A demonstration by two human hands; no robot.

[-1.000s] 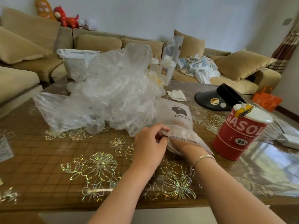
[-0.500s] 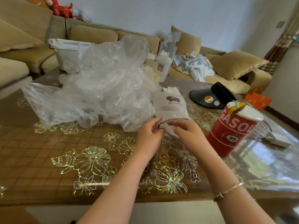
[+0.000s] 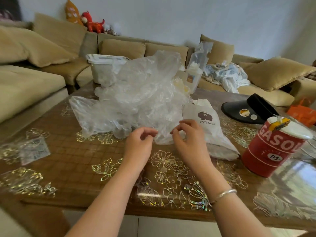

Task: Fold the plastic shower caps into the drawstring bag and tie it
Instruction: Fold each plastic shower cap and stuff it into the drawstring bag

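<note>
A big heap of clear plastic shower caps (image 3: 136, 96) lies on the brown flower-patterned table (image 3: 77, 159). Right of it lies the white drawstring bag (image 3: 210, 127) printed "POPULAR", flat, with its mouth toward the near right. My left hand (image 3: 139, 144) and my right hand (image 3: 189, 139) sit side by side at the heap's near edge. Their fingers are loosely curled, and the fingertips touch a lobe of plastic that lies between them. Neither hand holds the bag. My right wrist lies just left of the bag.
A red "GASOLINE" tin (image 3: 275, 147) stands at the right, close to the bag. Behind it lies a black visor (image 3: 248, 112). A white bin (image 3: 104, 67) and a wrapped bottle (image 3: 195, 74) stand behind the heap. A small packet (image 3: 34, 149) lies at the left. Sofas surround the table.
Both hands have let go of the bag's mouth and moved left to the near edge of the plastic heap. The bag now lies on the table.
</note>
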